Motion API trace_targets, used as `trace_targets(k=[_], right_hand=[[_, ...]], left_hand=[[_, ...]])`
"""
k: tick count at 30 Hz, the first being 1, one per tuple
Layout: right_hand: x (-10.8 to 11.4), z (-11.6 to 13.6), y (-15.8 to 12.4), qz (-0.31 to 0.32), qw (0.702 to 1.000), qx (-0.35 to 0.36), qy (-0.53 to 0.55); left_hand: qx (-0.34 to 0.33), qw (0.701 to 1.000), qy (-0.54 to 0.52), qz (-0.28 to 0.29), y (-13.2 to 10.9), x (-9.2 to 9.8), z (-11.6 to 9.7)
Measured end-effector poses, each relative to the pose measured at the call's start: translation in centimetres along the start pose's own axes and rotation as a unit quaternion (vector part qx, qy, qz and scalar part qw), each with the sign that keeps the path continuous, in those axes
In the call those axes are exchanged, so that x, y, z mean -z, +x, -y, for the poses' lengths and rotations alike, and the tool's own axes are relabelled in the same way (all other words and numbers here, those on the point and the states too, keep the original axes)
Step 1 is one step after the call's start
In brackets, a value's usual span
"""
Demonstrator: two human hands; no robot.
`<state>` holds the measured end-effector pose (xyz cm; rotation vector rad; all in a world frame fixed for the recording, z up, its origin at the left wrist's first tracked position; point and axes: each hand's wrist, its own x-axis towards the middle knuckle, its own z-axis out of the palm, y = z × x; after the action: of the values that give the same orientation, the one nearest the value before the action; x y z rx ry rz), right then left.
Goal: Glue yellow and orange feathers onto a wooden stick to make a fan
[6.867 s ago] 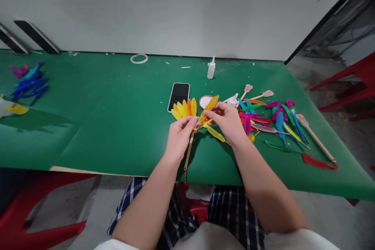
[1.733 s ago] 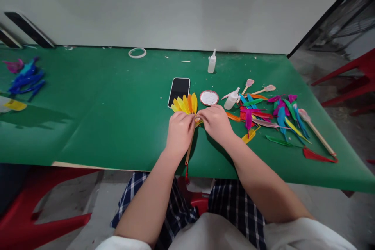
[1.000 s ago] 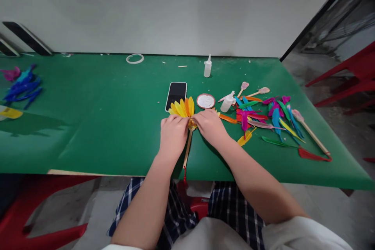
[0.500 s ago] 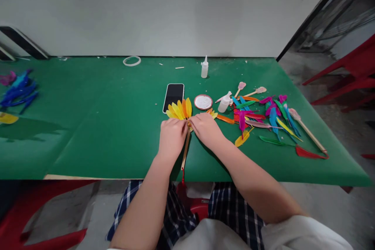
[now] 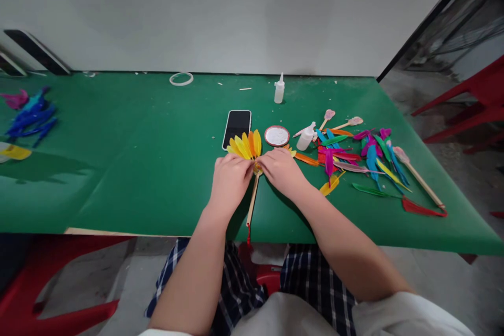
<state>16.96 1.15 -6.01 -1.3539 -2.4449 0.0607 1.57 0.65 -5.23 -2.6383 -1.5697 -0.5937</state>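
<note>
A feather fan with yellow and orange feathers lies near the table's front, its wooden handle pointing toward me and a red cord hanging from the end. My left hand is closed at the left of the fan's base, fingertips pressed on it. From the other side my right hand pinches the same base, its fingertips almost meeting the left ones. The fingers hide part of the feather roots. Some orange and yellow feather tips show just behind my right hand.
A phone, a white round dish and a glue bottle lie beyond my hands. Another glue bottle stands farther back. Loose coloured feathers and a wooden stick spread to the right. Blue feathers lie far left.
The view has shifted slightly, so the table's things sit a little farther right. Both hands stay at the fan's base with hardly any movement.
</note>
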Motion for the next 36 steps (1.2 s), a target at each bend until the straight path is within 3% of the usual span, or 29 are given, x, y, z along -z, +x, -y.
trace_targets(k=[6, 16, 30, 36], right_hand=[[0.08, 0.07, -0.01, 0.003, 1.0, -0.015, 0.003], [0.31, -0.26, 0.09, -0.002, 1.0, 0.019, 0.021], [0.53, 0.14, -0.06, -0.017, 1.0, -0.009, 0.021], [0.31, 0.55, -0.16, -0.056, 0.998, -0.018, 0.019]], left_hand=[[-0.003, 1.0, -0.008, -0.016, 0.1, -0.23, -0.38], [-0.018, 0.999, -0.045, 0.015, 0.21, 0.2, 0.35], [-0.016, 0.996, -0.089, -0.028, 0.2, -0.37, -0.03], [-0.004, 0.993, -0.108, -0.052, 0.19, -0.36, -0.1]])
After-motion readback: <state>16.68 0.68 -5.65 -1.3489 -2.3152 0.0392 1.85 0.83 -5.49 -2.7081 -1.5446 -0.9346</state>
